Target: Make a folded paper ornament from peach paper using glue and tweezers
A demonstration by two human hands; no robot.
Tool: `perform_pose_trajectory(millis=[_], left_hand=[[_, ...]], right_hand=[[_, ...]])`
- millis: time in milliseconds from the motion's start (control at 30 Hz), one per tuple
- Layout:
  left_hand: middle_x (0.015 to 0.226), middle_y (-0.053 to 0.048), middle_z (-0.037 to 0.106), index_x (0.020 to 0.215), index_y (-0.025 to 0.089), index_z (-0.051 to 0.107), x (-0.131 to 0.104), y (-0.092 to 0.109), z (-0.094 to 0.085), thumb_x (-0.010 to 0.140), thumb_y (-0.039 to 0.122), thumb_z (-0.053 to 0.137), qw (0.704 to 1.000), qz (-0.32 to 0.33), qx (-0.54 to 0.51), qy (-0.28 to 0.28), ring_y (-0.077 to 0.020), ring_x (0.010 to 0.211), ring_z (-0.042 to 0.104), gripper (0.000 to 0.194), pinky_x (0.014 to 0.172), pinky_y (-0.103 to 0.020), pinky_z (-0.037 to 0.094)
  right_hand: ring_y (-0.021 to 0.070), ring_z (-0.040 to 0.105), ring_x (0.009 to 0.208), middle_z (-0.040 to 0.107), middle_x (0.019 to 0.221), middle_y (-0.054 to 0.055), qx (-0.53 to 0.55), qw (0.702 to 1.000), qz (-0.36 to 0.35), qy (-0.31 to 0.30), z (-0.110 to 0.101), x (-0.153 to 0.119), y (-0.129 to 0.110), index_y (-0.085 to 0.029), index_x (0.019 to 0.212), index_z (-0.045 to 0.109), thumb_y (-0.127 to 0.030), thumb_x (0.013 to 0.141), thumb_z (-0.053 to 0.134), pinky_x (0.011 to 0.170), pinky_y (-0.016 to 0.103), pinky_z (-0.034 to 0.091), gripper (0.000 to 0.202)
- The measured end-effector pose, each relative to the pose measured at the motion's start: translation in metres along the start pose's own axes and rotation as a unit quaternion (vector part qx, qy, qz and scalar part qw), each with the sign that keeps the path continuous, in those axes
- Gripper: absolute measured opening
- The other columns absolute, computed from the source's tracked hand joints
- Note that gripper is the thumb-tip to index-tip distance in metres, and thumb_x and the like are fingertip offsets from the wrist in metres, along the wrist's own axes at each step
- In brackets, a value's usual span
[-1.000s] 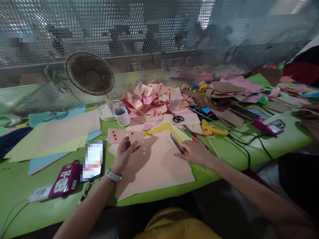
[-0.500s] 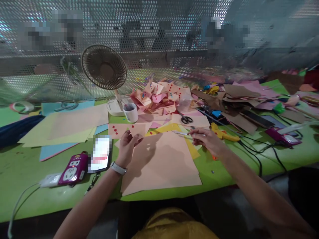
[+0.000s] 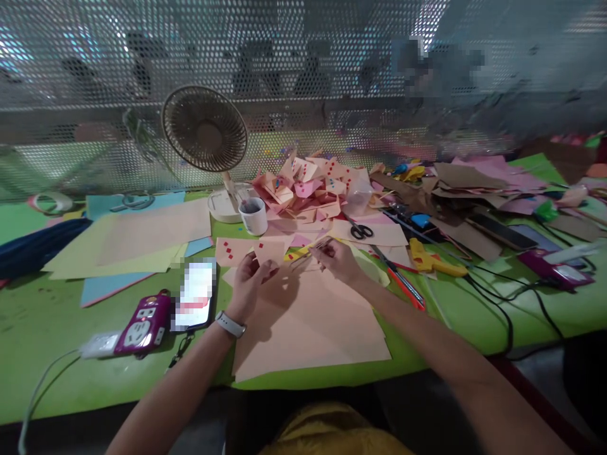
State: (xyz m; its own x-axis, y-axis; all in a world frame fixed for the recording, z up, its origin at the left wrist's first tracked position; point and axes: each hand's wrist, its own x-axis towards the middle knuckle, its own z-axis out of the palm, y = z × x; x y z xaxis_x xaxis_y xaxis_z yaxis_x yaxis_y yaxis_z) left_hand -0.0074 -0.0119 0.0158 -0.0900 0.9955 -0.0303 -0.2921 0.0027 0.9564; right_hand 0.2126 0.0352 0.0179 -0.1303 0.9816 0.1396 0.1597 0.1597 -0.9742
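Note:
My left hand (image 3: 253, 278), with a pale watch band on its wrist, pinches a folded peach paper card (image 3: 270, 251) that bears red diamond shapes on its left part. From the right, my right hand (image 3: 334, 260) grips thin metal tweezers (image 3: 300, 260), their tips pointing left towards the card's right edge. Whether the tips touch the card, I cannot tell. Large peach sheets (image 3: 313, 328) lie beneath both hands. A strip of yellow paper (image 3: 296, 254) with red marks shows between the hands.
Behind the hands are a white cup (image 3: 253, 218), a fan (image 3: 205, 129) and a heap of folded cards (image 3: 303, 189). Black scissors (image 3: 361, 232), an orange cutter knife (image 3: 403, 284) and a yellow glue gun (image 3: 436, 260) lie right. A phone (image 3: 194, 294) and purple power strip (image 3: 142, 325) lie left.
My right hand has moved left with the tweezers, towards the card in my left hand. The orange cutter knife now shows fully. The whole view has shifted slightly.

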Motion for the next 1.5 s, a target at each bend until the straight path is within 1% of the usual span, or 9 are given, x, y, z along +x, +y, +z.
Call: perform_pose_trajectory(millis=[167, 400, 500, 667, 900, 1000, 1167, 1333, 1500], left_hand=[[0.096, -0.002, 0.069, 0.106, 0.02, 0.062, 0.003, -0.002, -0.001, 0.072, 0.035, 0.077, 1.0, -0.005, -0.007, 0.01, -0.0144, 0.086, 0.066, 0.04, 0.085, -0.033, 0.055], [0.089, 0.0, 0.067, 0.095, 0.02, 0.061, 0.005, -0.004, 0.0, 0.069, 0.034, 0.078, 0.999, -0.025, -0.024, 0.023, -0.0129, 0.082, 0.064, 0.034, 0.083, -0.031, 0.055], [0.084, 0.001, 0.065, 0.09, 0.019, 0.059, 0.006, -0.006, 0.0, 0.068, 0.032, 0.08, 0.998, -0.034, -0.037, 0.029, -0.0119, 0.079, 0.063, 0.033, 0.082, -0.03, 0.056], [0.082, 0.002, 0.063, 0.089, 0.019, 0.059, 0.005, -0.006, 0.0, 0.069, 0.029, 0.079, 0.998, -0.032, -0.053, 0.027, -0.0107, 0.078, 0.062, 0.03, 0.08, -0.027, 0.055], [0.089, 0.0, 0.067, 0.094, 0.021, 0.061, 0.003, -0.006, 0.003, 0.069, 0.03, 0.079, 0.998, -0.051, -0.04, 0.005, -0.0133, 0.08, 0.064, 0.031, 0.079, -0.03, 0.055], [0.079, 0.0, 0.065, 0.092, 0.02, 0.062, 0.003, -0.009, 0.004, 0.072, 0.031, 0.077, 0.999, -0.042, -0.023, -0.018, -0.0127, 0.072, 0.062, 0.028, 0.073, -0.028, 0.054], [0.083, -0.001, 0.066, 0.102, 0.019, 0.064, 0.005, -0.011, 0.004, 0.072, 0.028, 0.076, 0.998, -0.056, -0.023, -0.023, -0.0102, 0.065, 0.058, 0.033, 0.07, -0.027, 0.054], [0.101, -0.005, 0.068, 0.106, 0.019, 0.064, 0.005, -0.009, 0.003, 0.072, 0.029, 0.077, 0.997, -0.072, -0.027, -0.031, -0.0128, 0.079, 0.064, 0.038, 0.074, -0.027, 0.054], [0.105, -0.006, 0.069, 0.107, 0.02, 0.065, 0.003, -0.007, 0.004, 0.073, 0.032, 0.076, 0.997, -0.074, -0.014, -0.022, -0.0154, 0.085, 0.067, 0.038, 0.079, -0.03, 0.055]], right_hand=[[0.0143, 0.059, 0.055, 0.061, 0.065, 0.001, -0.032, 0.999, -0.038, -0.006, 0.002, 0.006, -0.006, -0.019, 0.078, 0.063, -0.049, 0.08, 0.062, 0.053, 0.026, 0.051, 0.031], [0.0135, 0.055, 0.054, 0.059, 0.058, 0.001, -0.156, 0.985, -0.07, -0.022, 0.015, 0.012, -0.021, -0.019, 0.069, 0.059, -0.045, 0.079, 0.062, 0.05, 0.023, 0.042, 0.028], [0.0116, 0.052, 0.05, 0.058, 0.057, -0.001, -0.1, 0.993, -0.035, -0.05, 0.025, 0.005, -0.003, -0.019, 0.072, 0.059, -0.048, 0.079, 0.062, 0.046, 0.022, 0.04, 0.03], [0.0096, 0.049, 0.042, 0.055, 0.054, -0.003, 0.047, 0.997, 0.065, 0.0, 0.022, -0.012, 0.024, -0.019, 0.076, 0.055, -0.056, 0.079, 0.061, 0.037, 0.02, 0.038, 0.038], [0.0094, 0.054, 0.044, 0.059, 0.056, -0.004, 0.088, 0.987, 0.127, -0.032, 0.001, -0.024, 0.021, -0.018, 0.084, 0.057, -0.057, 0.074, 0.069, 0.037, 0.018, 0.041, 0.042], [0.0104, 0.058, 0.048, 0.062, 0.059, -0.002, 0.083, 0.989, 0.113, -0.042, -0.002, -0.014, 0.012, -0.018, 0.083, 0.057, -0.056, 0.073, 0.071, 0.039, 0.018, 0.044, 0.042], [0.0106, 0.059, 0.044, 0.063, 0.058, -0.001, 0.103, 0.991, 0.075, 0.036, -0.006, 0.02, 0.001, -0.018, 0.077, 0.056, -0.059, 0.071, 0.072, 0.041, 0.019, 0.045, 0.045], [0.0127, 0.063, 0.048, 0.068, 0.063, 0.002, 0.103, 0.986, 0.103, 0.086, -0.003, 0.041, 0.017, -0.02, 0.075, 0.054, -0.06, 0.07, 0.072, 0.044, 0.021, 0.048, 0.044], [0.0132, 0.066, 0.055, 0.07, 0.067, 0.0, 0.134, 0.983, 0.103, 0.073, 0.001, 0.043, 0.038, -0.022, 0.078, 0.054, -0.056, 0.073, 0.072, 0.049, 0.022, 0.052, 0.039]])
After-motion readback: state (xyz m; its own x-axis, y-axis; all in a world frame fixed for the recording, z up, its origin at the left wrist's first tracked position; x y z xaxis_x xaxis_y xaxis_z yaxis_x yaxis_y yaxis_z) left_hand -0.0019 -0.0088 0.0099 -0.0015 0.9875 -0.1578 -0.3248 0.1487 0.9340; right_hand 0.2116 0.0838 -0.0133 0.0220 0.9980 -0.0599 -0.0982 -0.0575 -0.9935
